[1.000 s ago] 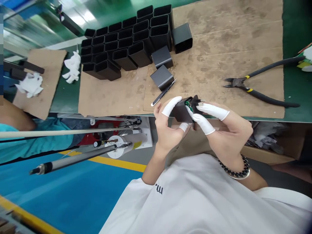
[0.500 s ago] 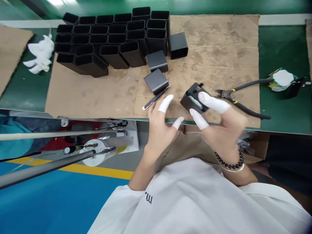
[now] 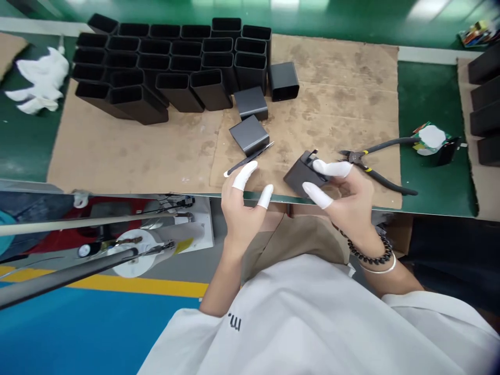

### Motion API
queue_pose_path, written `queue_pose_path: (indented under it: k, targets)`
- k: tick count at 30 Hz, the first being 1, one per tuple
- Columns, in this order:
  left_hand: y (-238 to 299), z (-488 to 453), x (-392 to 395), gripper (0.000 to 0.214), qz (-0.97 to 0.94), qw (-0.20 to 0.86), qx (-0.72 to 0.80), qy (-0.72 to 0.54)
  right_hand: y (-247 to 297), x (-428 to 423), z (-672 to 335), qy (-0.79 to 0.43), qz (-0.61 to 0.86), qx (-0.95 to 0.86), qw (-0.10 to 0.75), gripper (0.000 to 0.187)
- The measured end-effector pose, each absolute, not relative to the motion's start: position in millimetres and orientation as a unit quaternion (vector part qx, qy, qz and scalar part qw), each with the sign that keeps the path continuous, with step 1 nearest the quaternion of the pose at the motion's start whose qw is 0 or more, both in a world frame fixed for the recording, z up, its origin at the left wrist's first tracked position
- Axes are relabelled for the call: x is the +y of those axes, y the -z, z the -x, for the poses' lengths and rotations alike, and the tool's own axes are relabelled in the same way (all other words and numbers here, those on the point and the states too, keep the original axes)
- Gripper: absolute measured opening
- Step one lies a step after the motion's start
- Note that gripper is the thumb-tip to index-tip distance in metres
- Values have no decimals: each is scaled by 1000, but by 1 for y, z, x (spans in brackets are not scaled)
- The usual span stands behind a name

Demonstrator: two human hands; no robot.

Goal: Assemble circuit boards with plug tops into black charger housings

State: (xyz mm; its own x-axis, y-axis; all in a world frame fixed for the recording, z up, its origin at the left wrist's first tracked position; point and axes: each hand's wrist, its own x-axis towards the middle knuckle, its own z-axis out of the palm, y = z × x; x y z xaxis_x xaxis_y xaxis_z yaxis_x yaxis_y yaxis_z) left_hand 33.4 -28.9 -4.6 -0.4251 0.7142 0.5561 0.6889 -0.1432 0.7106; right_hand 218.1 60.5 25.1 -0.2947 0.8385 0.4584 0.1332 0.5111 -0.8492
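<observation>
Between the thumb and fingers of my right hand is a small black rectangular casing, tilted at the table's front edge. Its end by my fingertips has a dark part that I cannot make out clearly. My left hand is open, thumb and index finger apart, with nothing between them. White finger cots cover the thumb and index finger of both hands. Just beyond the left fingertips lie tweezers. Behind the tweezers, a black casing lies on its side, with another casing behind it.
Several upright black casings stand in rows at the back left, and one casing lies beside them. Cutting pliers rest on the cardboard. Farther right is a circuit board piece with a white disc. White cloth lies at left.
My right hand has lowered the casing slightly toward the table's front edge and turned it. My left hand has drawn a little left, still open. The camera view has shifted to the right.
</observation>
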Motion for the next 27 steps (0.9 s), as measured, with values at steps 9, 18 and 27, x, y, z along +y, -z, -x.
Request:
queue_pose_path:
  k: [9,18,27]
  targets:
    - [-22,-75,-16,66,-560,91,545,-618,-58,33,-207,-923,300,-76,227,24]
    - [-31,-78,-19,65,-519,116,530,-660,-75,26,-214,-926,323,-31,194,71]
    - [-34,-77,-19,66,-502,148,504,-688,-64,27,-223,-946,256,-106,169,33]
